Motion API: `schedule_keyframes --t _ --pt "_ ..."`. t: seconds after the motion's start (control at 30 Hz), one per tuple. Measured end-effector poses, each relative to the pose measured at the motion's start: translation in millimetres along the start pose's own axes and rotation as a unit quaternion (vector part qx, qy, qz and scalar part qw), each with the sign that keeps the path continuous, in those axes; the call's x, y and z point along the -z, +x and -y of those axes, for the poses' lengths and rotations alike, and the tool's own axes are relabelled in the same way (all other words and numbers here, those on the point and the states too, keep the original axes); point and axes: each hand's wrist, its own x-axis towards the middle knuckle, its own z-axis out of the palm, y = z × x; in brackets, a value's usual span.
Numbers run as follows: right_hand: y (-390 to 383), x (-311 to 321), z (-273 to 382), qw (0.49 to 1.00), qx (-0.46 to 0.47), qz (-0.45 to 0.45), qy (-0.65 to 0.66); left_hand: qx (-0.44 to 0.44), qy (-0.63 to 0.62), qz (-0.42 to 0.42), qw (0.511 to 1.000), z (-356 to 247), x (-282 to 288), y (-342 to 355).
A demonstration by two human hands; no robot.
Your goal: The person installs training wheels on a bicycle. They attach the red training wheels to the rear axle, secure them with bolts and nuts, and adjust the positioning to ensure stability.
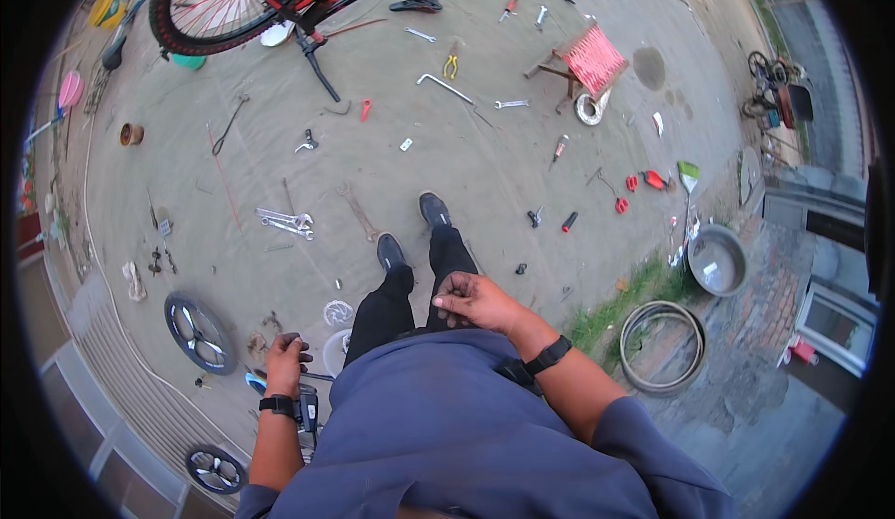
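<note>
My right hand [475, 302] is raised in front of my waist, with thumb and fingertips pinched together. Whatever may be between those fingertips is too small to make out. Low at my left side hangs my left hand [284, 362], its fingers loosely bent and apart, with nothing visible in it. Beside it are a round white container [335, 355], partly hidden by my body, and a silver brake disc [337, 313] on the ground. Ahead of my feet lie a large rusty wrench [357, 209] and a cluster of silver wrenches [287, 221].
A bicycle [317, 11] lies at the far left, with yellow-handled pliers [452, 62] nearby. A red-seated folding stool [593, 60] stands farther right. To the right are a metal basin [717, 260] and coiled tyres [663, 308]; a spoked wheel [199, 332] lies left.
</note>
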Motion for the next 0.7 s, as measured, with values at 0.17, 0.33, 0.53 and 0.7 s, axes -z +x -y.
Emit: schedule_keyframes --t 0.17,0.33,0.53,0.7 --pt "-7.9 2.3 -25.1 0.996 0.063 -0.02 0.061 -0.018 0.045 0.024 0.999 -19.2 -1.4 6.5" --pt "-19.7 15.4 -34.9 0.992 0.045 -0.05 0.105 -0.03 0.082 0.04 0.995 -42.4 -17.3 11.5" --pt "-24.6 45.0 -48.4 0.984 0.04 -0.069 0.161 -0.044 0.116 0.043 0.991 -76.1 -44.9 10.7" --pt "-31.9 82.2 -42.3 0.975 0.04 -0.079 0.202 -0.054 0.141 0.041 0.988 -110.5 -79.3 -0.2"
